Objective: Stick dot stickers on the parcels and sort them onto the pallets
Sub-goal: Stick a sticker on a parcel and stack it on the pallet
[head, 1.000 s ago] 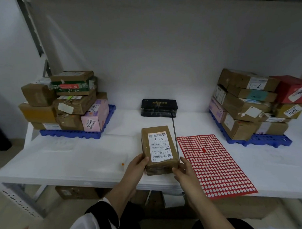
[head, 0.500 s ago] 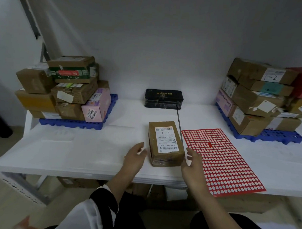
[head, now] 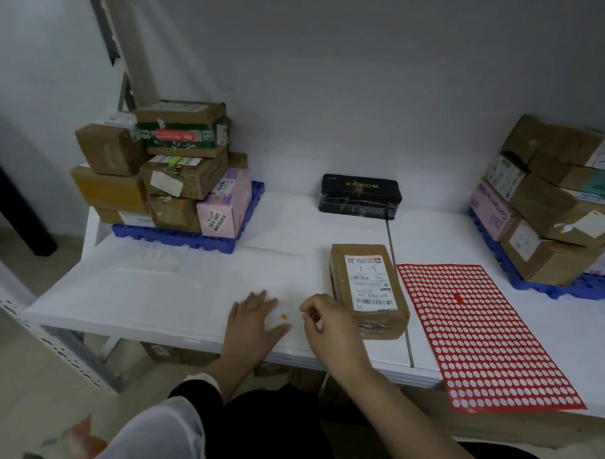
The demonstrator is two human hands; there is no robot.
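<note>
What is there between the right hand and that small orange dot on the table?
Nothing visible. The orange dot lies on the white table just left of the right hand, beside the left hand. The parcel sits on the right hand's other side.

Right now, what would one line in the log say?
left hand: flat on white table | right hand: fingers curled beside small orange dot sticker | brown cardboard parcel: label up, no dot visible

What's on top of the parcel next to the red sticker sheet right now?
Only a white shipping label on the parcel; nothing else is stuck there. Its underside and far side are hidden.
</note>
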